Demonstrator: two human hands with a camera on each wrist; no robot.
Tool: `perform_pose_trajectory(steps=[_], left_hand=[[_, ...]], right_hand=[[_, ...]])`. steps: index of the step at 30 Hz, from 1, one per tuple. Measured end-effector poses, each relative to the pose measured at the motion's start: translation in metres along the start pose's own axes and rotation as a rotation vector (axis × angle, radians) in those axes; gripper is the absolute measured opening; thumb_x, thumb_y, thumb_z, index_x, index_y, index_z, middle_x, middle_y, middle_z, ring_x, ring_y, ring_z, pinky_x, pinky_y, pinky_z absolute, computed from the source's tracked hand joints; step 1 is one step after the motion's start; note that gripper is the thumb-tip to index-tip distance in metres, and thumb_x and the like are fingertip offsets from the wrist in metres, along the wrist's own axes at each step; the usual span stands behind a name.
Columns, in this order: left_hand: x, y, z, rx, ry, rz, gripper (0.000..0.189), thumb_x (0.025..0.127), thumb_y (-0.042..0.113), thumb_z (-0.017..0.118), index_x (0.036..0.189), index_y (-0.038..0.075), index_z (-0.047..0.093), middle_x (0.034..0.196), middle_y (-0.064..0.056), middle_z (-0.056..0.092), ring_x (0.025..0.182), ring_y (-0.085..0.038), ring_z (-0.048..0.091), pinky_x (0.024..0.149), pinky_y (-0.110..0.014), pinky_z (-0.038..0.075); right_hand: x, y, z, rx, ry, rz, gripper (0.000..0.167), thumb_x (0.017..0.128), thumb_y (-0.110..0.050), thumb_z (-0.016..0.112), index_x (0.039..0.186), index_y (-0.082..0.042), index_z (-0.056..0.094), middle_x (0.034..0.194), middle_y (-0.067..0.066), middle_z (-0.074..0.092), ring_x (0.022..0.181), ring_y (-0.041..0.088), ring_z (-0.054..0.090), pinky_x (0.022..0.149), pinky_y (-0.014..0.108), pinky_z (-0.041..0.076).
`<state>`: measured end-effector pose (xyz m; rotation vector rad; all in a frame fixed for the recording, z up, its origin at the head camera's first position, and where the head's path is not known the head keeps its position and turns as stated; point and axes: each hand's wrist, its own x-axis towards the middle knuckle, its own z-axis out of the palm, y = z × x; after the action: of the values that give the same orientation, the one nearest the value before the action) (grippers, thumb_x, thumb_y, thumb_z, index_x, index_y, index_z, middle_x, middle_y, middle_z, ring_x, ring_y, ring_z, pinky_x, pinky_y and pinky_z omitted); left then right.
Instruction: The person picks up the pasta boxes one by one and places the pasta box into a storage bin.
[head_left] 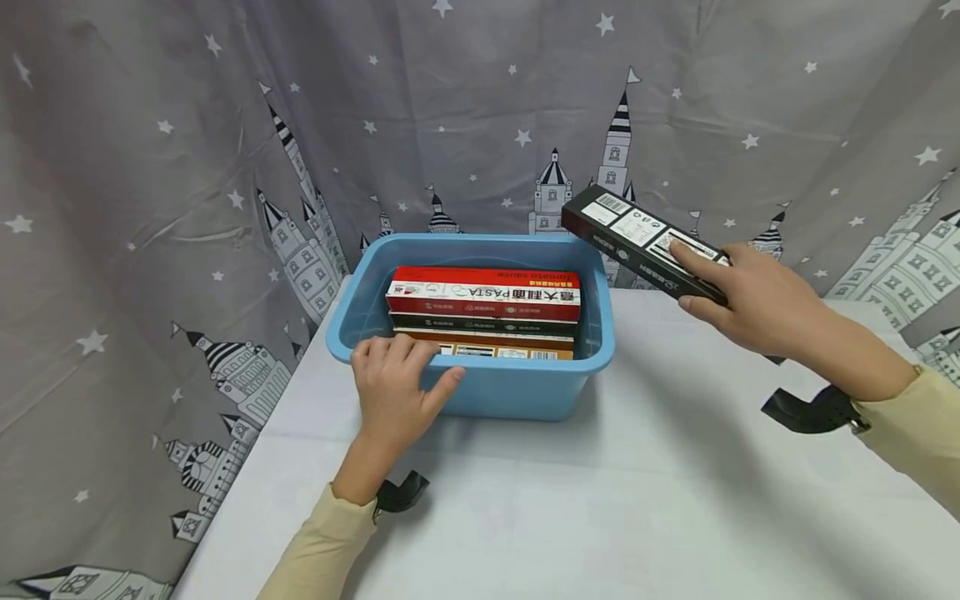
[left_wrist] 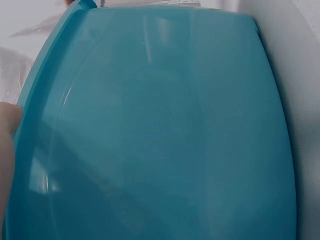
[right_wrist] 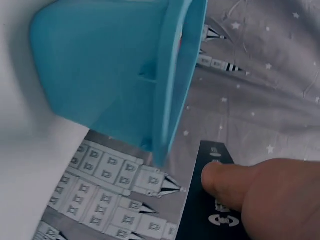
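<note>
A blue plastic bin (head_left: 510, 392) stands on the table with several long food boxes inside. Among them are a red-and-white pasta box (head_left: 483, 292), a dark box (head_left: 487, 326) and an orange-brown box (head_left: 558, 355), which the front rim partly hides. My left hand (head_left: 393, 392) grips the bin's front rim near its left corner, fingers over the edge. Up in the air at the bin's right, my right hand (head_left: 765, 300) holds a long black box (head_left: 645, 242) by its near end. That box tilts, its far end raised beside the bin's back right corner; the right wrist view shows a thumb (right_wrist: 230, 185) pressed on it.
A white cloth covers the table (head_left: 562, 508). Behind and to the left hangs a grey curtain (head_left: 450, 108) printed with castles and stars. Black straps (head_left: 813, 410) hang at both wrists.
</note>
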<state>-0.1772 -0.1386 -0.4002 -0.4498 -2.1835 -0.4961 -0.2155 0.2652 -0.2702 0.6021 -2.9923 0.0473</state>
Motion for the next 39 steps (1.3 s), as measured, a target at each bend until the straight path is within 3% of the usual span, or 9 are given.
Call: perform_pose_trajectory(steps=[5,14,22,29,33,39], left_hand=[[0.001,0.0,0.0,0.002,0.001,0.001,0.074,0.099,0.072,0.039,0.097,0.006,0.073,0.093,-0.015,0.069,0.085,-0.033,0.052,0.093,-0.06,0.035],[0.001,0.001,0.001,0.004,-0.006,0.004,0.074,0.099,0.072,0.038,0.096,0.006,0.072,0.092,-0.015,0.068,0.085,-0.033,0.052,0.092,-0.059,0.035],[0.001,0.001,0.001,0.021,0.001,0.001,0.073,0.1,0.072,0.037,0.095,0.007,0.071,0.089,-0.014,0.067,0.083,-0.033,0.051,0.092,-0.059,0.035],[0.0,0.0,0.002,0.024,0.029,0.01,0.075,0.099,0.073,0.036,0.092,0.007,0.071,0.086,-0.013,0.066,0.081,-0.034,0.05,0.091,-0.059,0.035],[0.0,0.0,0.002,0.025,0.033,0.015,0.075,0.099,0.073,0.036,0.092,0.007,0.071,0.085,-0.013,0.065,0.081,-0.034,0.05,0.091,-0.059,0.036],[0.0,0.0,0.001,0.03,0.011,0.008,0.076,0.1,0.073,0.035,0.092,0.006,0.071,0.084,-0.014,0.064,0.081,-0.034,0.05,0.091,-0.059,0.035]], right_hand=[[0.016,-0.015,-0.011,0.023,0.004,-0.078,0.066,0.098,-0.034,0.068,0.157,-0.019,0.041,0.111,0.03,0.057,0.092,0.036,0.053,0.066,0.047,0.047],[0.042,-0.046,-0.016,0.061,-0.08,-0.183,0.067,0.098,-0.037,0.066,0.158,-0.028,0.037,0.133,0.03,0.055,0.111,0.04,0.054,0.079,0.055,0.053],[0.062,-0.074,-0.01,0.072,-0.098,-0.332,0.062,0.101,-0.035,0.063,0.158,-0.029,0.039,0.126,0.023,0.057,0.106,0.033,0.055,0.087,0.052,0.05],[0.08,-0.098,0.0,0.014,-0.096,-0.465,0.063,0.1,-0.037,0.066,0.157,-0.029,0.041,0.12,0.024,0.06,0.097,0.034,0.059,0.083,0.05,0.052],[0.086,-0.114,0.001,0.002,-0.149,-0.486,0.065,0.1,-0.039,0.065,0.158,-0.03,0.038,0.134,0.028,0.056,0.11,0.039,0.061,0.087,0.053,0.054],[0.096,-0.136,0.006,-0.016,-0.216,-0.491,0.065,0.1,-0.042,0.063,0.158,-0.035,0.036,0.132,0.023,0.058,0.109,0.034,0.058,0.089,0.049,0.053]])
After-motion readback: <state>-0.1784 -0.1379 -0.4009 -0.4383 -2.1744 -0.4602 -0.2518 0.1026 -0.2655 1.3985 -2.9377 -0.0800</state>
